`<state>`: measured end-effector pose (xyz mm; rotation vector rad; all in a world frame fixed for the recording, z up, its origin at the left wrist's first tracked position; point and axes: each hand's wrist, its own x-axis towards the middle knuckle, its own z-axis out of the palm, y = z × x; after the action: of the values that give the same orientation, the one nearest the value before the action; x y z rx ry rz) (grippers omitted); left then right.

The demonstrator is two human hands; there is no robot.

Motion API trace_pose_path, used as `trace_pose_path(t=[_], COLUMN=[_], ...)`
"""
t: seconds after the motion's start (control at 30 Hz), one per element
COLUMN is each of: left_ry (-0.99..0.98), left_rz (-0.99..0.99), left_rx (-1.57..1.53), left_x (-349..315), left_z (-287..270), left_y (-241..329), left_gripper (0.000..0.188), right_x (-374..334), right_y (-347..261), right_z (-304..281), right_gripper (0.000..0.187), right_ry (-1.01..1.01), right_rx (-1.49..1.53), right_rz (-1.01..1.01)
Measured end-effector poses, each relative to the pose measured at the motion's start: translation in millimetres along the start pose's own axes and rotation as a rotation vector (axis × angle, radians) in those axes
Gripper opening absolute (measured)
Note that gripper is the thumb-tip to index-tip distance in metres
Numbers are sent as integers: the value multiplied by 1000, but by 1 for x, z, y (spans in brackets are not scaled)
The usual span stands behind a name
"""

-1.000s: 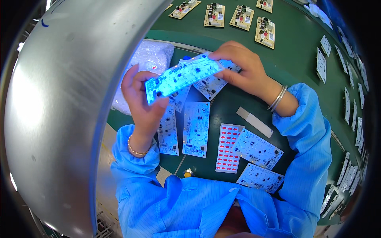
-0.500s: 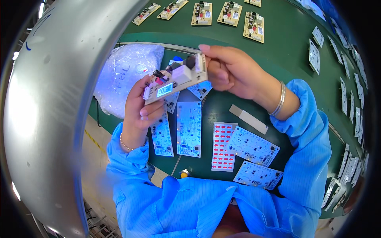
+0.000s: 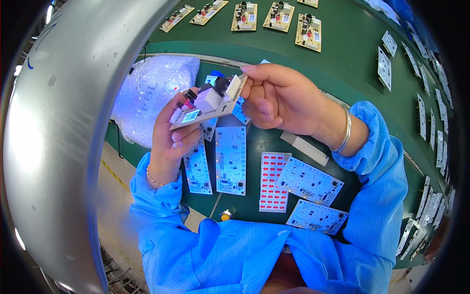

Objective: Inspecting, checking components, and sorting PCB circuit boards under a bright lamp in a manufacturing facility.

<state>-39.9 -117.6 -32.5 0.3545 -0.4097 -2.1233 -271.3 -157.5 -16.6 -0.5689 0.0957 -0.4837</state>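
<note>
A circuit board (image 3: 209, 114) is held up and tilted above the table. It carries a white block, dark cylindrical parts, a red part and a pale label. My left hand (image 3: 165, 133) grips its left end, fingers wrapped beneath. At the upper right end, by a white connector, my right hand (image 3: 286, 98) has its thumb and fingers pinched on the board's edge, with the other fingers curled. Below the hands lie flat white boards, among them an upright one (image 3: 230, 161) and a slanted one (image 3: 198, 169); others behind them are partly hidden by the held board.
A sheet of red arrow stickers (image 3: 273, 196) lies beside two white boards (image 3: 313, 180). Near them is a pale strip (image 3: 309, 149). A clear plastic bag (image 3: 152, 98) sits at left, by a large silver duct (image 3: 63, 137). Several populated boards (image 3: 279, 17) stand on the far green surface.
The held board has come slightly down and left, and its right end is tilted more steeply. My right hand has moved down with it, keeping its pinch.
</note>
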Motion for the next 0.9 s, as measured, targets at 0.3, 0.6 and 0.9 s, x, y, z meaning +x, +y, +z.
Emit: trace_pose_path(t=[0.3, 0.6, 0.9], left_ry=[39, -151, -286], left_rz=[10, 48, -108], left_rx=[12, 106, 181], left_x=[1, -9, -11], left_z=[8, 17, 14], left_y=[-5, -13, -18], left_gripper=[32, 51, 69], right_x=[-2, 0, 5], right_y=[0, 1, 4], right_z=[-4, -11, -39], right_gripper=[29, 30, 23], right_ry=[-20, 184, 348], right_rx=[20, 46, 50], right_rz=[-19, -47, 75])
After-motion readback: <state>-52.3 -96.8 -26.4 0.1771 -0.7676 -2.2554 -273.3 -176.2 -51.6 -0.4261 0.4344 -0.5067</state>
